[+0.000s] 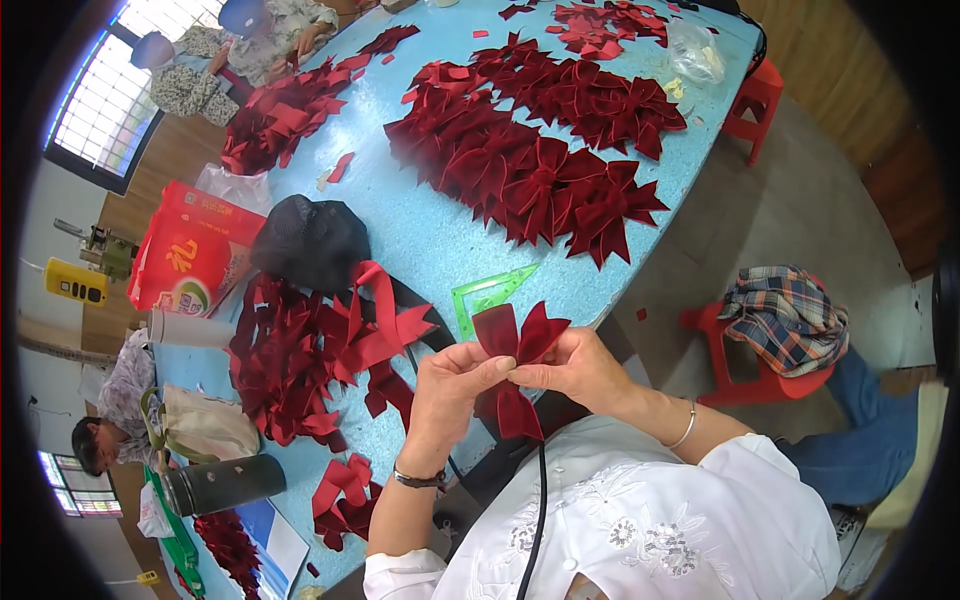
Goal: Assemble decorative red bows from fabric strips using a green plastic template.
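Here, both hands are meeting just below the middle of the picture, pinching a dark red velvet bow (pixel 520 350) between them. The left hand (pixel 450 385) is closing its fingertips on the bow's knot from nine o'clock, and the right hand (pixel 575 365) is clamping the same knot from three o'clock, so the two thumbs are nearly touching. The bow's two loops are fanning up toward twelve o'clock while one tail is hanging down toward six o'clock, over a black cord (pixel 540 510) running down the white blouse. The bow is being held in the air just off the near edge of the light blue table (pixel 420 235), apart from its surface. At eleven o'clock from the hands a green plastic triangle ruler (pixel 490 292) is lying on the table, and at nine o'clock a loose heap of cut red ribbon (pixel 300 360) is spreading out. Finished bows (pixel 540 165) are lying in rows at twelve o'clock, well apart from the hands. A black cloth bundle (pixel 310 243) is sitting at ten o'clock, beside a red printed bag (pixel 195 250). A dark flask (pixel 225 485) is lying at eight o'clock, near the table's edge.
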The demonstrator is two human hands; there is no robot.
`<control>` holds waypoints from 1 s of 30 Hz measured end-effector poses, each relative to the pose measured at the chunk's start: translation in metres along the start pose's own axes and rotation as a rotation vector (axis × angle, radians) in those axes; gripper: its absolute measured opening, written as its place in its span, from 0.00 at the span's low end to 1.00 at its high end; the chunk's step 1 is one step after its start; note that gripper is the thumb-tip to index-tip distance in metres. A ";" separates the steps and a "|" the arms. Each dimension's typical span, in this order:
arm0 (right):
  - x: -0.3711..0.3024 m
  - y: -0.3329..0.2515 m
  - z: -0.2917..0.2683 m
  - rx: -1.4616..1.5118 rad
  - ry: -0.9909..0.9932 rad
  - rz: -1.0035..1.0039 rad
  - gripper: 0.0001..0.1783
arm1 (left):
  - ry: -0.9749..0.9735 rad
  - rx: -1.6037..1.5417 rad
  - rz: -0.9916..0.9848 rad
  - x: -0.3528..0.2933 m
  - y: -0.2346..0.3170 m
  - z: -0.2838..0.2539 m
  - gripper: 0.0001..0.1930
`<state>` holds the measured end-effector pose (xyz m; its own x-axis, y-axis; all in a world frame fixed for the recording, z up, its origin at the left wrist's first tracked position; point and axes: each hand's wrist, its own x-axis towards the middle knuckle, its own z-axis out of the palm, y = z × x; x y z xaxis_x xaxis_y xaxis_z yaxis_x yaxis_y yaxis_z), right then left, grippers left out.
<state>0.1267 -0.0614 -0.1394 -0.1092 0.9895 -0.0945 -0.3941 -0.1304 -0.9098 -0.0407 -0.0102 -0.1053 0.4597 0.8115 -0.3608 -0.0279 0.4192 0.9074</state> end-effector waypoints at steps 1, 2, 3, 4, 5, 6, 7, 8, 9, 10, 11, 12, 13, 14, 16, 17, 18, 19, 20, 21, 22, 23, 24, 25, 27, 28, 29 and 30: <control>-0.002 -0.001 0.000 -0.004 -0.002 0.003 0.11 | -0.031 0.011 0.013 -0.001 -0.004 -0.001 0.06; -0.004 -0.001 -0.001 0.017 0.004 0.011 0.10 | -0.017 0.008 0.007 -0.001 -0.006 -0.005 0.06; -0.006 -0.002 -0.002 0.037 0.012 0.020 0.10 | -0.075 -0.054 -0.023 0.000 -0.007 -0.012 0.06; -0.008 -0.002 -0.003 0.052 0.003 0.008 0.10 | -0.132 -0.118 -0.052 0.000 -0.008 -0.018 0.05; -0.009 -0.002 -0.004 0.052 0.017 0.040 0.10 | -0.139 -0.125 -0.127 -0.001 -0.009 -0.021 0.05; -0.010 -0.002 -0.006 0.050 0.016 0.053 0.09 | -0.182 -0.191 -0.082 -0.003 -0.012 -0.021 0.05; -0.010 -0.002 -0.008 0.047 0.014 0.062 0.09 | -0.191 -0.214 -0.088 -0.005 -0.012 -0.021 0.05; -0.011 -0.001 -0.008 0.016 0.026 0.088 0.08 | -0.201 -0.236 -0.092 -0.007 -0.010 -0.020 0.06; -0.012 -0.001 -0.009 0.037 0.009 0.070 0.08 | -0.190 -0.230 -0.123 -0.010 -0.007 -0.018 0.07; -0.014 -0.001 -0.009 0.040 0.007 0.065 0.08 | -0.213 -0.262 -0.091 -0.014 -0.005 -0.015 0.07; -0.016 -0.001 -0.009 0.044 0.006 0.061 0.08 | -0.189 -0.205 -0.073 -0.019 -0.003 -0.010 0.08; -0.017 -0.002 -0.008 0.033 -0.001 0.054 0.08 | -0.165 -0.148 -0.056 -0.024 -0.001 -0.006 0.10; -0.018 -0.002 -0.007 0.046 0.003 0.057 0.08 | -0.169 -0.114 -0.003 -0.027 0.002 -0.002 0.11; -0.019 -0.003 -0.005 0.033 0.014 0.060 0.08 | -0.139 -0.093 -0.036 -0.028 0.004 0.000 0.11; -0.021 -0.005 -0.002 -0.032 0.059 0.097 0.07 | -0.152 -0.083 -0.030 -0.031 0.006 0.002 0.15; -0.022 -0.006 0.001 0.007 0.036 0.065 0.07 | -0.151 -0.066 -0.044 -0.031 0.007 0.002 0.16; -0.023 -0.007 0.003 0.014 0.030 0.061 0.07 | -0.158 -0.079 -0.026 -0.032 0.007 0.001 0.16; -0.025 -0.007 0.006 0.023 0.025 0.058 0.07 | -0.162 -0.065 -0.031 -0.034 0.006 0.001 0.17; -0.026 -0.008 0.008 0.032 0.021 0.055 0.07 | -0.168 -0.051 -0.037 -0.035 0.006 0.000 0.18; -0.027 -0.009 0.008 0.031 0.022 0.055 0.07 | -0.174 -0.036 -0.043 -0.036 0.005 0.000 0.19; -0.026 -0.010 0.009 0.070 0.016 0.069 0.07 | -0.175 -0.036 -0.042 -0.036 0.004 0.000 0.19; -0.026 -0.010 0.009 0.109 0.009 0.084 0.08 | -0.172 -0.026 -0.044 -0.037 0.004 0.000 0.19; -0.026 -0.010 0.010 0.137 0.014 0.128 0.08 | -0.168 -0.017 -0.049 -0.037 0.002 -0.001 0.19; -0.026 -0.010 0.010 0.152 0.004 0.102 0.08 | -0.165 -0.007 -0.054 -0.038 0.002 -0.001 0.20; -0.026 -0.010 0.010 0.248 0.019 0.132 0.08 | -0.158 -0.046 -0.050 -0.037 0.000 -0.001 0.19; -0.026 -0.010 0.010 0.293 0.020 0.152 0.08 | -0.151 -0.084 -0.044 -0.036 0.000 -0.001 0.18; -0.027 -0.010 0.011 0.297 0.027 0.146 0.08 | -0.100 -0.079 -0.097 -0.035 0.000 -0.001 0.18; -0.027 -0.011 0.012 0.238 0.052 0.105 0.07 | -0.143 -0.121 -0.039 -0.035 0.000 -0.001 0.18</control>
<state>0.1233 -0.0878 -0.1221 -0.1166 0.9708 -0.2096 -0.5873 -0.2376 -0.7737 -0.0575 -0.0386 -0.0928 0.5837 0.7311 -0.3532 -0.1102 0.5023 0.8576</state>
